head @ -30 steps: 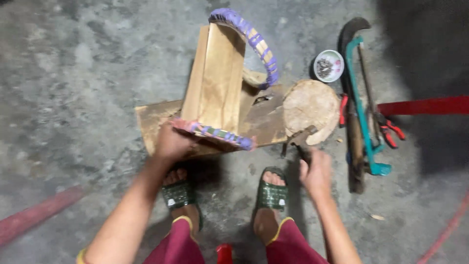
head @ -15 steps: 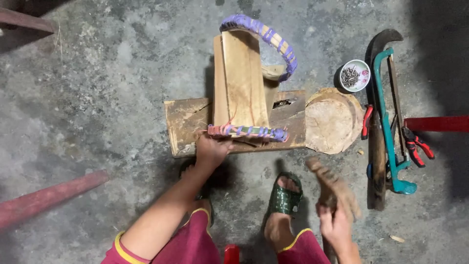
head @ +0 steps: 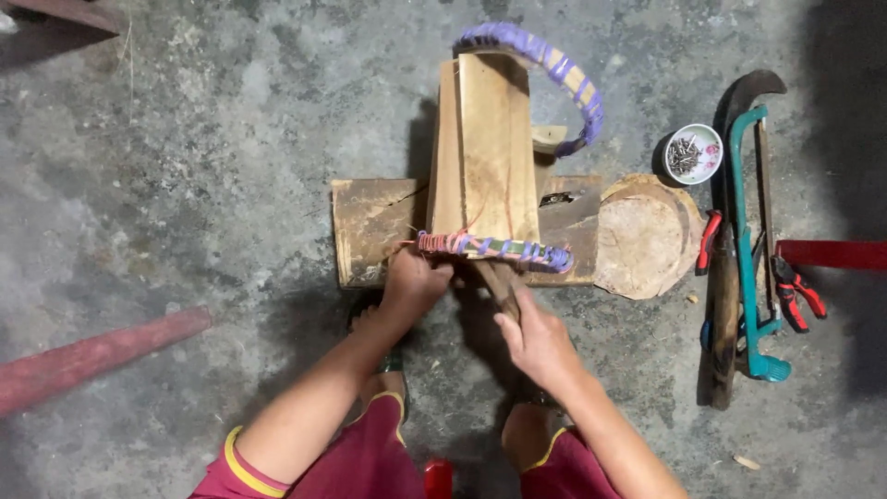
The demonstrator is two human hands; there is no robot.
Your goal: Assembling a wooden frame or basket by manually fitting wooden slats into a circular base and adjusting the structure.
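A wooden board piece (head: 485,152) stands on a thick plank (head: 370,226) on the concrete floor. It has curved strips wrapped in purple cord at its far end (head: 559,69) and near end (head: 499,248). My left hand (head: 413,282) grips the near wrapped strip at its left end. My right hand (head: 536,342) holds a wooden handle (head: 499,282), seemingly of a hammer, whose head is hidden under the near strip. A round wood block (head: 642,236) lies at the plank's right end.
At the right lie a small white bowl of nails (head: 693,152), a curved blade (head: 735,231), a teal hacksaw (head: 753,249), red-handled pliers (head: 795,286) and a red bar (head: 832,252). A red pole (head: 92,356) lies at the left. My sandalled feet are below the plank.
My right hand has come in from the lower right with the wooden handle up to the near wrapped strip. My left hand stays on the strip. The camera view has shifted.
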